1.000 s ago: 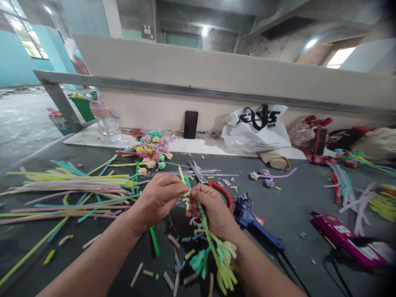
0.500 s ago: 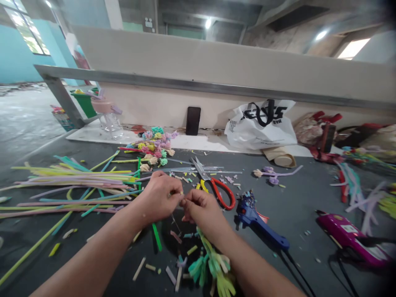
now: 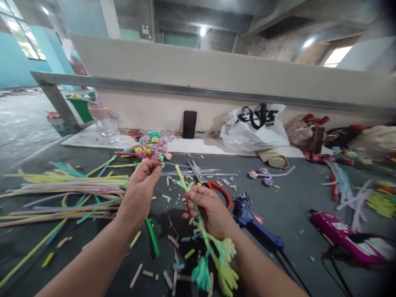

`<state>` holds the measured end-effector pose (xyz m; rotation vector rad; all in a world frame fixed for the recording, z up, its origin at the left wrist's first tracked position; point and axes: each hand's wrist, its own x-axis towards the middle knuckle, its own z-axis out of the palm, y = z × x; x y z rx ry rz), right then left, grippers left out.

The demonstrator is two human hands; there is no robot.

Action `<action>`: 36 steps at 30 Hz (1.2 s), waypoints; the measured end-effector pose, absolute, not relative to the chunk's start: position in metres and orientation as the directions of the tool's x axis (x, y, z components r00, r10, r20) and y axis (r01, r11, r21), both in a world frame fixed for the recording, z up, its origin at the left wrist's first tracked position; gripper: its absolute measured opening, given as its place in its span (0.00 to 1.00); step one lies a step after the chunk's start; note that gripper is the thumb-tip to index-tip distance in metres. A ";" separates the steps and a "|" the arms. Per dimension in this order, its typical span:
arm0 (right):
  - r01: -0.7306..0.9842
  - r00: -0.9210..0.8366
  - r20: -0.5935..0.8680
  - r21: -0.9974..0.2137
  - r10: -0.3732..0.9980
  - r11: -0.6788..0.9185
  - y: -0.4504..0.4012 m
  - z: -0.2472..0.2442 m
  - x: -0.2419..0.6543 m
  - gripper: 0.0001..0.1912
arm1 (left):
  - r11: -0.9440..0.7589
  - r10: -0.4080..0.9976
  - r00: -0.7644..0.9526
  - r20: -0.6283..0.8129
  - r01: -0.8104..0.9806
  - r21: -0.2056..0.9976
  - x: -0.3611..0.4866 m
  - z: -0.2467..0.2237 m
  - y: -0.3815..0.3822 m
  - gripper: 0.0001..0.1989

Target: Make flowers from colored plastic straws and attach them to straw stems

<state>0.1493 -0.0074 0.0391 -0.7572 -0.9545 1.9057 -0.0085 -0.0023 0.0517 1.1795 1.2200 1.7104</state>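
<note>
In my right hand (image 3: 210, 208), thumb and fingers pinch the twisted stem of a pipe-cleaner flower sprig (image 3: 202, 231). Its teal and yellow-green blooms hang below the hand, and the loose stem ends stick up above it. My left hand (image 3: 142, 187) is raised apart on the left, thumb and fingertips pressed together; whether anything is between them I cannot make out. Beyond my right hand lie scissors (image 3: 221, 190) with red and yellow handles. To the left spreads a pile of coloured pipe cleaners (image 3: 77, 181), and cut bits are scattered beneath my hands.
A blue glue gun (image 3: 256, 227) and a magenta corded tool (image 3: 343, 235) lie on the right with their cables. At the back are finished pipe-cleaner flowers (image 3: 151, 144), a phone (image 3: 189, 124), a white bag (image 3: 253, 128) and a clear cup (image 3: 105, 126).
My hands were together at the stem's tip and are now apart. The left has moved up and left; the right still grips the sprig, now more fully in sight.
</note>
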 end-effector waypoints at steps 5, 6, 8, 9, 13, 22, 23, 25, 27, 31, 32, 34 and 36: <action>-0.493 -0.587 -0.068 -0.761 0.807 -0.422 -0.009 0.038 0.151 0.06 | 0.072 0.979 0.202 -0.004 -0.331 0.941 0.001 0.046 -0.013 0.12; -0.491 -0.611 -0.062 -0.753 0.789 -0.439 -0.009 0.037 0.151 0.06 | 0.090 0.961 0.276 0.008 -0.343 0.935 0.002 0.046 -0.015 0.13; -0.474 -0.655 -0.063 -0.742 0.753 -0.475 -0.010 0.036 0.150 0.07 | 0.015 0.947 0.311 0.083 -0.302 0.953 0.002 0.046 -0.016 0.11; -0.463 -0.672 -0.070 -0.737 0.738 -0.492 -0.010 0.036 0.150 0.08 | -0.051 0.944 0.303 0.129 -0.253 0.966 0.001 0.046 -0.015 0.09; -0.440 -0.679 -0.103 -0.736 0.727 -0.514 -0.010 0.036 0.150 0.08 | -0.289 0.925 0.256 0.282 -0.010 0.957 -0.008 0.049 -0.006 0.05; -0.469 -0.447 -0.136 -0.806 0.884 -0.361 -0.008 0.033 0.147 0.09 | -0.213 0.976 0.086 0.200 0.185 0.960 0.002 0.050 -0.012 0.04; -0.465 -0.408 -0.128 -0.823 0.904 -0.326 -0.008 0.032 0.146 0.09 | -0.142 0.989 0.062 0.134 0.157 0.977 0.006 0.049 -0.014 0.05; -0.417 -0.324 -0.092 -0.879 0.942 -0.230 -0.009 0.032 0.144 0.10 | -0.017 0.999 0.031 0.014 0.101 0.995 0.013 0.048 -0.017 0.07; -0.307 -0.238 -0.046 -0.944 0.970 -0.120 -0.010 0.033 0.142 0.10 | 0.039 0.999 -0.012 -0.038 0.073 0.997 0.018 0.046 -0.020 0.08; -0.078 -0.093 0.008 -0.997 0.996 0.000 -0.014 0.036 0.139 0.09 | 0.029 0.997 -0.072 -0.027 0.038 0.999 0.022 0.045 -0.024 0.07; -0.049 -0.078 0.015 -0.999 0.997 0.011 -0.014 0.037 0.139 0.09 | 0.037 0.998 -0.056 -0.036 0.016 0.999 0.022 0.046 -0.024 0.07; -0.010 -0.076 0.019 -1.000 0.997 0.018 -0.014 0.038 0.138 0.09 | 0.059 0.998 -0.036 -0.059 -0.021 0.998 0.022 0.047 -0.023 0.08; 0.020 -0.088 0.007 -1.000 0.996 0.009 -0.014 0.038 0.138 0.09 | 0.074 0.996 -0.042 -0.075 -0.046 0.996 0.021 0.049 -0.022 0.09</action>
